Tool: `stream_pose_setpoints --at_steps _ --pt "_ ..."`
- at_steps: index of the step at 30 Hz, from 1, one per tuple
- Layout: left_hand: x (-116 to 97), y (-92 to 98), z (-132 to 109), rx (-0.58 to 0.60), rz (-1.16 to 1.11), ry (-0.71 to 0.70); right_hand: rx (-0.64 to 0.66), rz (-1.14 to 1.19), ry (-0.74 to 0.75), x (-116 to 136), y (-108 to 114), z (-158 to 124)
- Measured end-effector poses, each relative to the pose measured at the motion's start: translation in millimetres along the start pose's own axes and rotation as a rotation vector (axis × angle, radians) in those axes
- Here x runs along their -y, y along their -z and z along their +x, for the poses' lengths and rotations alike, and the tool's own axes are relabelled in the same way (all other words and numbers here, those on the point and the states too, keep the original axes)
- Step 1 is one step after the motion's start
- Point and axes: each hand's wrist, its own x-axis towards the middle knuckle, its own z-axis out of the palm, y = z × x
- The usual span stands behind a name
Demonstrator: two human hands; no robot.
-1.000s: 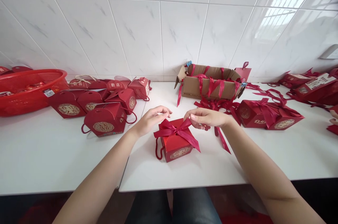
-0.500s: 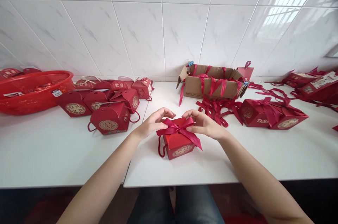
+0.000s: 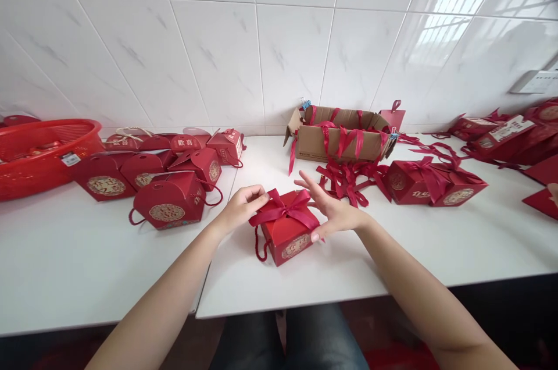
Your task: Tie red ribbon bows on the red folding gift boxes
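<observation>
- L hand (image 3: 244,207): thumb + index brought close together, right at the L end of the bow. Can't tell if it's actually pinching the ribbon or just touching it, tbh
- R hand (image 3: 333,213): open, fingers spread, not gripping anything afaict. Thumb tip is down by the front R corner of the box, other fingers up over the far R side
- small red box (image 3: 285,239): sits upright on the table betw the two hands, approx centre of view. Gold emblem on the front
- magenta bow (image 3: 290,207): tied across the top of said box, loops out to both sides
- dark red cord handle (image 3: 261,252): hanging off the box's L side
- white table (image 3: 349,277): box is just R of the seam where two tops meet
- loose ribbons (image 3: 346,181): tangled heap, a bit behind the R hand
- cardboard carton (image 3: 335,146): behind the heap, near the wall, more ribbon draped over its rim, clips at the corners
- two bowed boxes (image 3: 436,182): R of the heap, side by side
- group of red boxes w/o bows (image 3: 168,204): over on the L, cord handles on some
- red plastic basket (image 3: 52,169): far L edge, partly cut off, contents hard to ID
- tiled wall (image 3: 209,56): white, behind everything
</observation>
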Motion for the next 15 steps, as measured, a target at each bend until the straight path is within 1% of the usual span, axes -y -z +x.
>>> stream_pose_setpoints --at_steps 3,4,6,8,10,12,14,15 --pt "2.9 -5.3 1.6 -0.047 -0.048 0.02 0.123 0.022 -0.045 -11.2 4.7 1.6" --pt "3.6 -6.9 2.2 -0.053 -0.064 0.019 0.145 0.035 -0.056 -13.5 3.6 3.0" --pt "4.3 -9.5 2.8 -0.041 -0.083 0.009 0.143 0.061 -0.058 -14.7 -2.9 5.8" --pt "3.9 -10.8 2.2 -0.026 -0.1 -0.006 0.099 0.092 -0.06 -11.2 -14.1 6.3" --pt "2.9 -10.7 0.4 0.027 -0.135 -0.028 0.043 0.107 -0.069 -4.2 -26.8 0.9" --pt "2.2 -10.0 -1.7 0.145 -0.179 -0.074 -0.044 0.074 -0.063 4.5 -37.8 -12.4" --pt "2.2 -10.4 -3.4 0.261 -0.198 -0.164 -0.173 0.022 -0.053 13.2 -44.5 -33.7" --pt "2.4 -11.6 -4.0 0.292 -0.189 -0.213 -0.254 0.021 -0.058 17.1 -45.7 -47.1"
